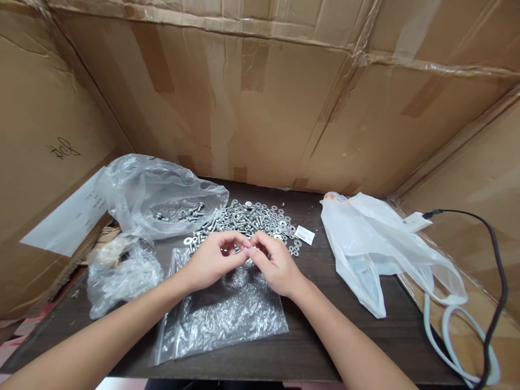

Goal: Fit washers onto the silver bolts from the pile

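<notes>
My left hand point(217, 257) and my right hand point(274, 262) meet fingertip to fingertip over the near side of a heap of metal bolts, nuts and washers point(247, 219). Both are closed in a pinch. Whatever sits between the fingertips is too small and too covered to name. Beneath my wrists a clear zip bag point(231, 319) lies flat on the dark table point(312, 341). A small white label point(304, 235) rests at the heap's right side.
Behind my left hand lies a large clear plastic bag point(138, 189) with some bolts in it. Crumpled clear plastic point(122, 279) sits nearer. A white carrier bag point(365, 233) and a black cable point(501, 271) are on the right. Cardboard walls point(244, 108) surround the table.
</notes>
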### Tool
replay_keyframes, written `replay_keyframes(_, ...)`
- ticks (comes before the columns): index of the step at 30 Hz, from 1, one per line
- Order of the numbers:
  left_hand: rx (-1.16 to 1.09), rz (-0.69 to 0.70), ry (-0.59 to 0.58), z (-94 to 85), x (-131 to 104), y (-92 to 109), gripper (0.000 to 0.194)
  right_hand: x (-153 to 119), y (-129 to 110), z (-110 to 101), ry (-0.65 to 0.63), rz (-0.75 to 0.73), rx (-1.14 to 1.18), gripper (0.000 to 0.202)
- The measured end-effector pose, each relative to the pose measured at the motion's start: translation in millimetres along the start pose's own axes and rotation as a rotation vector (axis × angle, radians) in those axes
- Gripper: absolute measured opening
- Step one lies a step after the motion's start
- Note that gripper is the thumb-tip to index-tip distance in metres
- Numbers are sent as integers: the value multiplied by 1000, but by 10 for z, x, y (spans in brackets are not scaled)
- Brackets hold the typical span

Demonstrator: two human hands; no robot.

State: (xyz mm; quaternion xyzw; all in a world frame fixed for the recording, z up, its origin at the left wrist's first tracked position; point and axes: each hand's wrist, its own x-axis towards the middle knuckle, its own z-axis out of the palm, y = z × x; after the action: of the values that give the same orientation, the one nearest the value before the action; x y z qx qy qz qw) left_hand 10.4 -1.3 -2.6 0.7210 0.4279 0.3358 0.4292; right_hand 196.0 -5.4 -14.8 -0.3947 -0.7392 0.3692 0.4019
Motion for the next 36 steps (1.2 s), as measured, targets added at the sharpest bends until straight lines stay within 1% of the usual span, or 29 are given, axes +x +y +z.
replay_keyframes(1, 83, 57, 47, 12, -22, -7, 16, 2, 13, 9, -7, 23, -2, 32)
replay_keyframes(3, 257, 217, 135, 42, -63, -23, 14, 2, 39, 27, -23, 96, -6, 48)
replay_keyframes(4, 311, 279, 158, 55, -75, -28, 14, 1, 48, 33, -26, 132, -8, 53)
replay_keyframes(5, 329, 302, 167, 64, -78, -29, 14, -1, 50, 35, -23, 151, -9, 56)
replay_keyframes(6, 308, 282, 166, 68, -72, -25, 13, -3, 46, 33, -14, 147, -14, 56)
replay_keyframes(8, 171, 147, 117, 59, -41, -5, 13, -7, 22, 17, 6, 88, -14, 47)
replay_keyframes(10, -12, 14, 15, 38, -7, 21, 16, -9, -6, -2, 15, 27, 16, 30)
replay_keyframes(12, -124, -40, -73, 24, 6, 37, 19, -10, -19, -12, 13, 12, 51, 24)
replay_keyframes(13, -127, -39, -78, 23, 1, 39, 19, -9, -15, -10, 10, 13, 56, 25)
replay_keyframes(14, -88, -17, -49, 28, -11, 35, 19, -8, -5, -3, 7, 16, 51, 28)
replay_keyframes(15, -14, 30, -2, 37, -28, 27, 17, -7, 10, 6, 5, 25, 41, 34)
replay_keyframes(17, 179, 181, 95, 61, -63, 5, 14, -7, 45, 30, -3, 74, 17, 48)
replay_keyframes(19, 314, 309, 143, 78, -83, -13, 13, -9, 68, 46, -5, 147, 3, 58)
replay_keyframes(20, 329, 319, 147, 82, -82, -18, 12, -10, 70, 48, -2, 165, -2, 59)
replay_keyframes(21, 308, 287, 146, 80, -76, -19, 12, -10, 65, 45, 3, 158, -9, 58)
replay_keyframes(22, 264, 228, 142, 75, -64, -18, 12, -10, 53, 38, 11, 131, -13, 54)
replay_keyframes(24, 159, 99, 131, 59, -36, -12, 14, -6, 21, 18, 27, 51, -11, 38)
replay_keyframes(25, 119, 55, 122, 51, -26, -9, 15, -4, 6, 9, 31, 19, -7, 28)
replay_keyframes(26, 98, 33, 111, 46, -20, -6, 15, -2, -5, 4, 33, -1, -4, 21)
replay_keyframes(27, 97, 35, 103, 43, -21, -4, 15, -1, -10, 3, 33, -6, 0, 18)
replay_keyframes(29, 151, 107, 110, 47, -38, -1, 13, -1, -1, 14, 14, 9, 12, 24)
replay_keyframes(32, 293, 282, 168, 61, -69, 9, 12, -7, 39, 40, -28, 94, 35, 48)
replay_keyframes(33, 310, 297, 184, 62, -69, 14, 12, -10, 49, 44, -33, 121, 32, 53)
replay_keyframes(34, 295, 272, 186, 60, -63, 21, 11, -11, 53, 44, -27, 130, 21, 55)
replay_keyframes(36, 168, 133, 124, 43, -30, 35, 12, -13, 46, 32, 6, 90, -18, 51)
